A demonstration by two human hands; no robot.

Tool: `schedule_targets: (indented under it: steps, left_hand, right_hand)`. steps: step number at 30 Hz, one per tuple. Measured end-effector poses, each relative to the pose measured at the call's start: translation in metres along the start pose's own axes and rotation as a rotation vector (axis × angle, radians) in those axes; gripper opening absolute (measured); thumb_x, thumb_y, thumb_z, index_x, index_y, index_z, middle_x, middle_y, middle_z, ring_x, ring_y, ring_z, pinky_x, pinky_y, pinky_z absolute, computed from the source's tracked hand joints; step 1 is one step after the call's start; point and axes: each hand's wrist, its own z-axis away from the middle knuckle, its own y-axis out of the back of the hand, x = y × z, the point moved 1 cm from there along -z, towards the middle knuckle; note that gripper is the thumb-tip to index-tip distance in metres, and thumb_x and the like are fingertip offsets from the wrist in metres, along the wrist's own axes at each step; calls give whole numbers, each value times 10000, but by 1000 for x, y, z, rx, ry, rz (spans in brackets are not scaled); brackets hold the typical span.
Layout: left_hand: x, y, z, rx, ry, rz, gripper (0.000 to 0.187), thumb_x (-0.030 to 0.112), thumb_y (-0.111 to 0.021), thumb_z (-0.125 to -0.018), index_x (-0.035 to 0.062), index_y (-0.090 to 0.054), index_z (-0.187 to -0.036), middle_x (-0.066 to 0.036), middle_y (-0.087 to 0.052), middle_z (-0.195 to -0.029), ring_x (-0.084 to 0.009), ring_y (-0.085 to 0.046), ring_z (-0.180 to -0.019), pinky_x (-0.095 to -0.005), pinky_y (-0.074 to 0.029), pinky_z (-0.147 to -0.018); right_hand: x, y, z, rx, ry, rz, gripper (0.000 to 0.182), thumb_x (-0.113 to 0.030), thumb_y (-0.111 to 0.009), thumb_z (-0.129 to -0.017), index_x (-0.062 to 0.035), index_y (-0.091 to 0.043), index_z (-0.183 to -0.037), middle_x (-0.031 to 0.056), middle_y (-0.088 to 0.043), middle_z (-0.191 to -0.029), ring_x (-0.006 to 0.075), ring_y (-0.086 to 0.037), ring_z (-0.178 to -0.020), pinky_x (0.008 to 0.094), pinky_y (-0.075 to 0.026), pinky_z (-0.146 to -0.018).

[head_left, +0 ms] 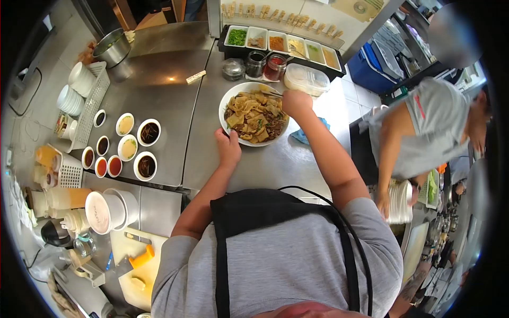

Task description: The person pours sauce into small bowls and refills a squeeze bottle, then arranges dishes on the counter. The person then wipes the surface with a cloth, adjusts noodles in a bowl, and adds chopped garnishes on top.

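Observation:
A white bowl of flat noodles with dark meat sauce stands on the steel counter in front of me. My left hand grips the bowl's near rim. At the bowl's right edge my right hand is closed like a fist around a thin utensil that points into the noodles. Beneath my right forearm lies a blue cloth.
Behind the bowl are a black condiment tray, two jars and a lidded plastic tub. Small sauce dishes sit to the left, a cutting board lower left. A co-worker bends over stacked bowls at right.

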Motion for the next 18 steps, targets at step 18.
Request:
schedule_targets:
  steps: [18]
  left_hand:
    - [6, 4, -1, -27, -46, 10, 380, 138, -445, -812, -86, -263, -1058, -212, -426, -1012, -252, -463, -916, -334, -347, -834]
  right_hand:
    - [28, 71, 74, 66, -62, 113, 229, -252, -481, -762, -76, -623, -797, 99, -615, -823, 255, -589, -787, 358, -464, -661]
